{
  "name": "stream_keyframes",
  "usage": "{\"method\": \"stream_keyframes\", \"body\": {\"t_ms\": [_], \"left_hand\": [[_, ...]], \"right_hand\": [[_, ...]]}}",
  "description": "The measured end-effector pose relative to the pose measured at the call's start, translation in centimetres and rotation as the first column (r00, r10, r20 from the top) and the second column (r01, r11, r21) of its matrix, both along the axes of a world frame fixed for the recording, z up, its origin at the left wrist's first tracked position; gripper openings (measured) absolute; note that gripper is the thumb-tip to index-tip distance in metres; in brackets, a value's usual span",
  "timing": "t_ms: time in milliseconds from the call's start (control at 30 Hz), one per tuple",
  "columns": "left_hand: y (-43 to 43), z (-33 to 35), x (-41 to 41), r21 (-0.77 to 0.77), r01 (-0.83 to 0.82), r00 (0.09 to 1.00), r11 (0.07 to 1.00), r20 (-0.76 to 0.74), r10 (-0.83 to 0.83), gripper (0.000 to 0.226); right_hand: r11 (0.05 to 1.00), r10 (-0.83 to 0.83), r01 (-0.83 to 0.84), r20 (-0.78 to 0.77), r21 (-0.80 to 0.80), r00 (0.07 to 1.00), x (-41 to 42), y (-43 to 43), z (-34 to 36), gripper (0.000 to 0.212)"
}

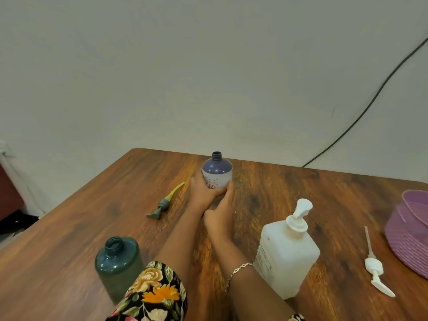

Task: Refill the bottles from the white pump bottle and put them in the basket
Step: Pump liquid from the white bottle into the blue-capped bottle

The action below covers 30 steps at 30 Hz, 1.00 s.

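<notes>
A round bottle with a dark blue top and white lower half (217, 172) stands uncapped at the far middle of the wooden table (301, 186). My left hand (201, 193) wraps around its base from the left. My right hand (220, 218) sits just in front, its fingers reaching up against the bottle's lower right side. The white pump bottle (287, 251) stands to the right of my right forearm, pump head on. A dark green bottle (118, 258) stands open at the near left. The purple basket (410, 230) is at the right edge, partly cut off.
A grey pump head with a yellow tube (165, 202) lies left of my hands. A white pump head with its tube (375, 269) lies between the white pump bottle and the basket. A black cable (370, 100) runs down the wall behind the table.
</notes>
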<state>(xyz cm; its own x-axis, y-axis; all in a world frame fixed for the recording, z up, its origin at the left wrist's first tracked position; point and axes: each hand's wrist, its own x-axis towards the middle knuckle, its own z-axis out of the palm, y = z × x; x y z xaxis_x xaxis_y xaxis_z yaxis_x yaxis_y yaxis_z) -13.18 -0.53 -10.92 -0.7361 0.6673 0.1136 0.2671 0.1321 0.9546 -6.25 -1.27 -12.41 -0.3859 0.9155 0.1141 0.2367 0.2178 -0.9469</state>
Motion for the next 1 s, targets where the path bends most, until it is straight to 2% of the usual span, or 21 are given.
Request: {"method": "stream_keyframes", "body": {"t_ms": [100, 233, 567, 767, 867, 933, 1000], "left_hand": [[-1.6, 1.2, 1.2, 0.034, -0.022, 1.0, 0.999, -0.017, 0.023, 0.105], [-3.9, 1.6, 2.1, 0.101, -0.037, 0.999, 0.994, 0.001, 0.037, 0.071], [-9.1, 2.1, 6.4, 0.227, -0.098, 0.995, 0.969, -0.004, 0.101, 0.066], [-11.6, 2.2, 8.9, 0.244, -0.1, 0.994, 0.965, -0.017, 0.108, 0.072], [-13.0, 2.8, 10.5, 0.245, -0.065, 0.997, 0.967, -0.019, 0.072, 0.073], [-13.7, 3.4, 11.4, 0.245, -0.035, 0.999, 0.969, -0.021, 0.041, 0.076], [-14.3, 4.0, 12.2, 0.232, -0.002, 1.0, 0.973, -0.018, 0.006, 0.072]], "right_hand": [[0.999, 0.033, -0.033, -0.006, -0.002, 0.999, 1.1, -1.2, 0.8, 0.091], [0.994, 0.111, -0.111, -0.001, -0.02, 0.994, 2.6, -3.0, 1.9, 0.09], [0.958, 0.284, -0.278, 0.075, -0.073, 0.956, 8.3, -6.6, 4.0, 0.086], [0.882, 0.462, -0.451, 0.063, -0.135, 0.885, 14.6, -8.0, 7.2, 0.057], [0.845, 0.535, -0.523, 0.166, -0.112, 0.829, 18.8, -7.7, 9.8, 0.041], [0.833, 0.551, -0.546, 0.214, -0.089, 0.806, 21.4, -6.9, 11.9, 0.023], [0.85, 0.524, -0.523, 0.21, -0.06, 0.826, 23.4, -5.8, 13.9, 0.013]]}}
